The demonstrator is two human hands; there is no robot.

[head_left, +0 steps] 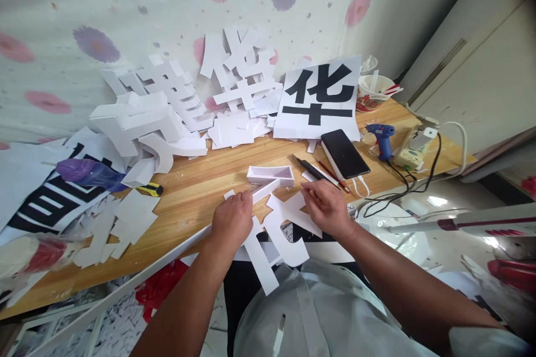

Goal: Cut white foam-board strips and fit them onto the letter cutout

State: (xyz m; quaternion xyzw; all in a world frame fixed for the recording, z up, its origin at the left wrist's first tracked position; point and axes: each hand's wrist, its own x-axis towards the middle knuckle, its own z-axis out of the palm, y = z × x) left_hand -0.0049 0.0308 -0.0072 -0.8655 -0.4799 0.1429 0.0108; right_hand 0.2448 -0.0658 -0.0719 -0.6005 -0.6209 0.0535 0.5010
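My left hand (232, 216) is closed on a long white foam-board strip (184, 244), which trails off to the lower left; a short white piece (266, 191) sticks out past its fingers. Under and between both hands, a white cut-out character (282, 228) lies at the table's front edge, overhanging toward my lap. My right hand (329, 206) has its fingers pinched at the cut-out's upper right; what is in them, if anything, is hidden. Just beyond the hands sits a shallow white open box piece (271, 175).
On the right lie a black pen-like cutter (316, 170), a phone (345, 154), a blue glue gun (382, 139) and a power strip (416, 142) with cables. White raised characters (138, 122) and a printed sheet (318, 97) stand behind. A yellow utility knife (151, 188) lies left.
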